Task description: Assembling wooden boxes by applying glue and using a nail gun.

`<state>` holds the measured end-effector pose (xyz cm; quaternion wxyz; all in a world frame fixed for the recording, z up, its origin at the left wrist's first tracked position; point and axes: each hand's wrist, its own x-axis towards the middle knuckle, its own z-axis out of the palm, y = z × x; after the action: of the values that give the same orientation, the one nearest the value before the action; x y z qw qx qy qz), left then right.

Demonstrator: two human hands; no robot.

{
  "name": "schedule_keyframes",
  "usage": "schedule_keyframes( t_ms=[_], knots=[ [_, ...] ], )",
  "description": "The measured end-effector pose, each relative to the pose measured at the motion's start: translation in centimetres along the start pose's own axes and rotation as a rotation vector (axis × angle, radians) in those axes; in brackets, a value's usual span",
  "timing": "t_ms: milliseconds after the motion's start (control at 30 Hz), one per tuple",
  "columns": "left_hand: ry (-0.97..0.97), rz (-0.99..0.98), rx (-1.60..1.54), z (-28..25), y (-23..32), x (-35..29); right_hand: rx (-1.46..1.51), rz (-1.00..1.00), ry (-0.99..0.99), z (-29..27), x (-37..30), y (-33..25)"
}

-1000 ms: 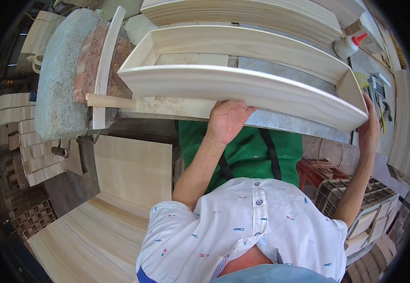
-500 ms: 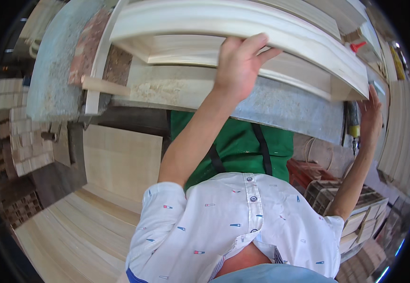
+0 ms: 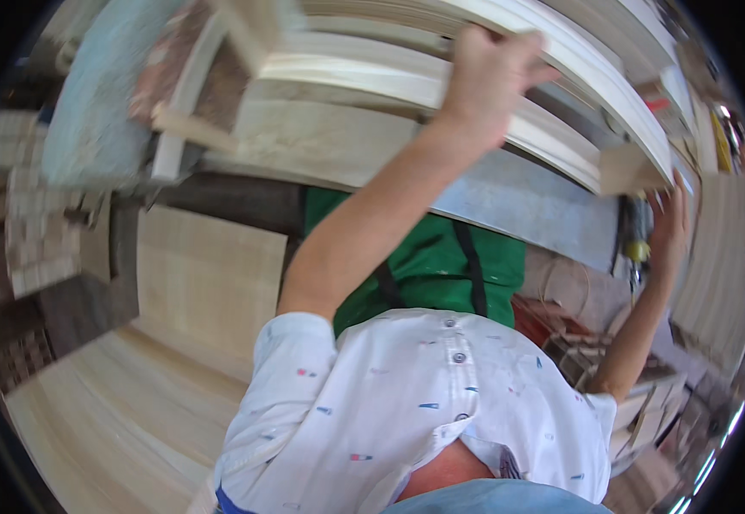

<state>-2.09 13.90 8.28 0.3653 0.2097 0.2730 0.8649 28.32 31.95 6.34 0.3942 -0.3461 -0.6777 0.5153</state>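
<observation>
A long, shallow open frame of pale wood (image 3: 599, 73) is tilted over the workbench (image 3: 526, 201), with its hollow inside showing. My left hand (image 3: 484, 90) has its fingers closed round the frame's upper rail, right of the middle. At the frame's right end panel (image 3: 634, 169) is my right hand (image 3: 668, 221), its fingers stretched upward and touching or very near the corner. The frame's left end is blurred and runs up to the top of the picture. Just left of my right hand hangs a hand tool with a yellow-green collar (image 3: 638, 244).
A wooden stick (image 3: 194, 128) juts out at the bench's left corner, beside a pale blue foam-like block (image 3: 98, 111). Large wooden boards (image 3: 209, 270) lie at lower left. Wood pieces are stacked (image 3: 42, 214) at far left, and more boards (image 3: 715, 257) at right.
My left hand has moved right and farther away along the rail. The frame has tipped, so more of its inside shows and its left end has swung. My right hand stays by the right corner.
</observation>
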Motion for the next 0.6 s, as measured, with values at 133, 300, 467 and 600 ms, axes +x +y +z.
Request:
schedule_keyframes(
  t_ms=[133,300,467,600],
  knots=[
    [-0.037,-0.059,0.067,-1.4,0.1,0.7,-0.052,0.006,0.095,0.6,0.3,-0.5],
    [-0.082,-0.169,-0.026,-1.9,1.4,0.8,0.025,0.031,0.093,0.9,-0.1,-2.6],
    [0.054,-0.165,0.039,-1.5,1.5,0.3,0.012,0.069,0.069,0.7,-0.3,-3.0],
    [0.038,-0.164,0.059,-1.8,1.5,0.0,-0.020,-0.033,-0.007,0.2,0.2,-1.5]
  ],
)
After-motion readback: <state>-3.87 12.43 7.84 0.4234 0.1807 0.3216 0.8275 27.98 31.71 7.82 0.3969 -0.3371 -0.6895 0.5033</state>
